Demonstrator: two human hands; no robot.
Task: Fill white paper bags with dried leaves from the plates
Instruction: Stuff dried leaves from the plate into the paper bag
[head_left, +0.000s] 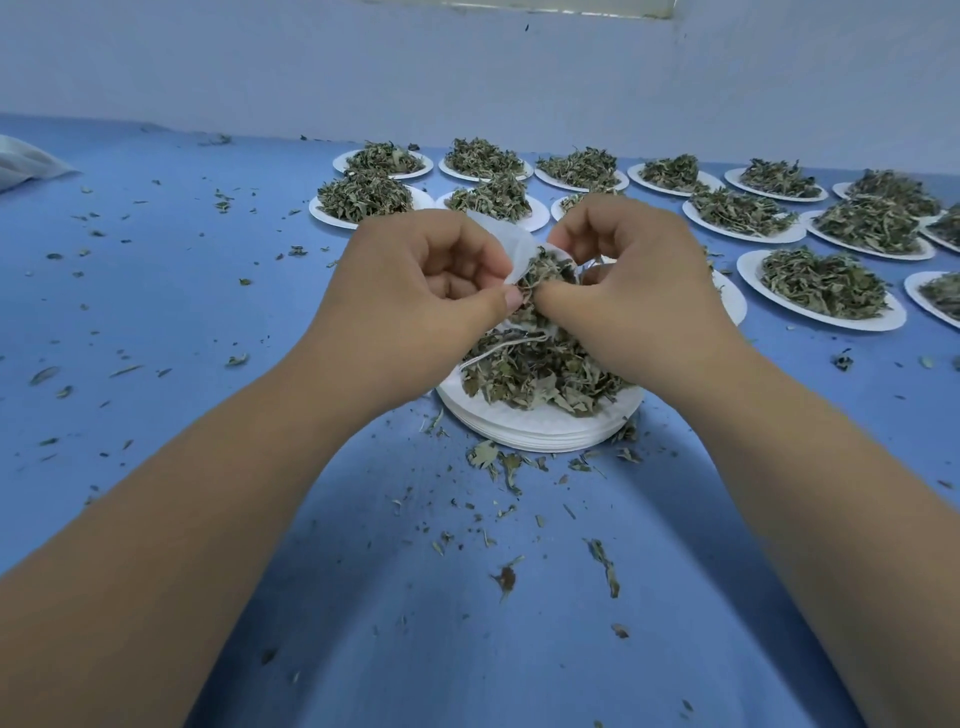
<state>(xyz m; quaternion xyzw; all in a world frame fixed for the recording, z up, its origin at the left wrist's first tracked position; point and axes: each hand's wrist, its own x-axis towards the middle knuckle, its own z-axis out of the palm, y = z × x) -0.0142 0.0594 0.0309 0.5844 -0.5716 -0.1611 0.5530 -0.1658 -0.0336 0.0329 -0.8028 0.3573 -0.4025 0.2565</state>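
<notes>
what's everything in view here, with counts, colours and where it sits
paper bag: one, white, gripped between both hands, leaves in its mouth
plate stack: one, white, centre, below the bag, heaped with leaves
filled plates: over a dozen, white, rows at back and right
loose leaf bits: many, green-brown, scattered over the cover
table cover: one, blue, under everything
pale bundle: one, whitish, far left edge
left hand: one, grips the bag's left side
right hand: one, grips its right side

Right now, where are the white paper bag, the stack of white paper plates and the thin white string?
White paper bag (517, 247): head view, upper rim.
Stack of white paper plates (540, 434): head view, front edge.
Thin white string (519, 343): head view, middle.
</notes>
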